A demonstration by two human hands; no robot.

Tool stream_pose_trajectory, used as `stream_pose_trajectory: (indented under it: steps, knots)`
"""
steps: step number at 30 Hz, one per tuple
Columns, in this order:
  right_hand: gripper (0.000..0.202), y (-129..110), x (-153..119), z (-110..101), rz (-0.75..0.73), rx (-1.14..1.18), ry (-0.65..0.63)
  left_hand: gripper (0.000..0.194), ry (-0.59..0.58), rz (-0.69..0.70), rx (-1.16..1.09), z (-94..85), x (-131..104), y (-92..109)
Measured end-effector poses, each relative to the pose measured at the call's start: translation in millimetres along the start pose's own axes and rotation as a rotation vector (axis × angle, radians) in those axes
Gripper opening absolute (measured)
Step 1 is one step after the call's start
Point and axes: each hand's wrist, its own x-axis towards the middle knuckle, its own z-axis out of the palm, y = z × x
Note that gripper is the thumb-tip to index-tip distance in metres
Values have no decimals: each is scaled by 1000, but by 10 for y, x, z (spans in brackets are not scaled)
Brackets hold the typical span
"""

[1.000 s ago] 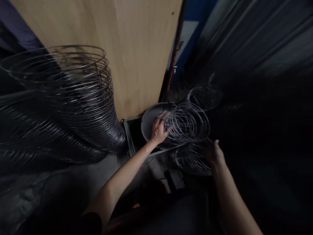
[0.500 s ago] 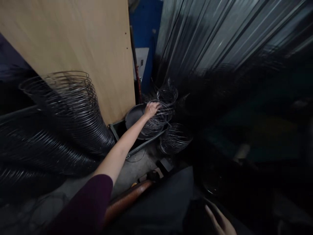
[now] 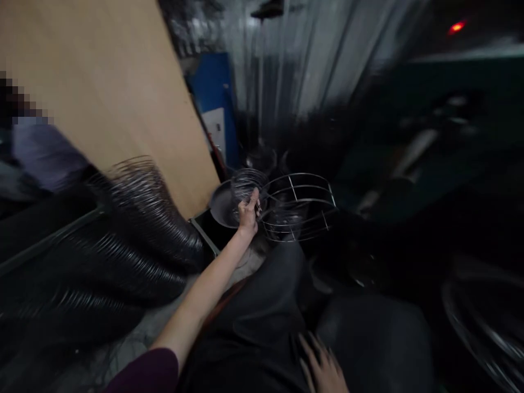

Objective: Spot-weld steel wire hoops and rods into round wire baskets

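Silvery wire now forms an open round frame (image 3: 301, 201) in the left hand (image 3: 248, 214); in the earlier picture that hand was over the small coils, and no such frame could be made out. The right hand (image 3: 323, 364), seen at the near edge farther right before, now lies nearer the middle on the dark clothing (image 3: 254, 311) over the lap. The view has also turned, so the pale wooden panel (image 3: 123, 98) leans farther left.

One wire frame shows, with at least four short cross wires. Three small wire coils (image 3: 248, 180) can be told apart: one on the grey dish (image 3: 223, 204), one at its far side, one behind the frame. Three long ring stacks (image 3: 151, 207) show at left, though their edges blur in the dark. One blue panel (image 3: 213, 87) stands at the far side, and one red light (image 3: 457, 27) glows at far right.

The left arm reaches forward, the hands apart: the left is closed around the near left side of the frame, thumb up, while the right has its fingers loosely spread, palm down. The frame sits just right of the dish, tilted, its far end toward the right.
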Motion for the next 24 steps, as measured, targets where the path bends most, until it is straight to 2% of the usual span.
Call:
stream_pose_trajectory:
  steps: [2,4,5,7,9,12,13,15,17,19,21,23,24]
  knots:
    - [41,105,67,-379,193,101,133,52,-119,0,59,275,-327,-252]
    - [40,329,231,-774,323,42,238,52,-205,-24,111,480,-585,-465]
    - [40,495,340,-942,389,-45,246,52,-226,-49,124,547,-677,-546]
    - [41,887,574,-1170,499,-248,162,53,-205,-98,111,607,-786,-644]
    - [43,1252,779,-1255,571,-402,-25,54,-147,-118,72,576,-812,-648]
    - [24,1585,929,-1265,567,-515,-228,57,-57,-78,15,417,-749,-540]
    - [19,1649,924,-1277,550,-530,-237,58,-35,-64,3,353,-709,-493]
    - [18,1742,856,-1335,575,-551,-159,61,13,-28,-26,233,-612,-396]
    - [19,1776,805,-1388,704,-579,-29,62,55,14,-42,133,-511,-303]
    - [22,1683,887,-1349,773,-547,70,62,80,34,-51,49,-424,-224]
    - [30,1416,1150,-1176,676,-360,89,62,84,23,-50,-34,-362,-167]
    - [39,1024,1541,-906,536,-52,55,62,81,14,-54,-131,-323,-125]
    - [43,822,1748,-762,529,100,33,62,81,15,-57,-190,-310,-102]
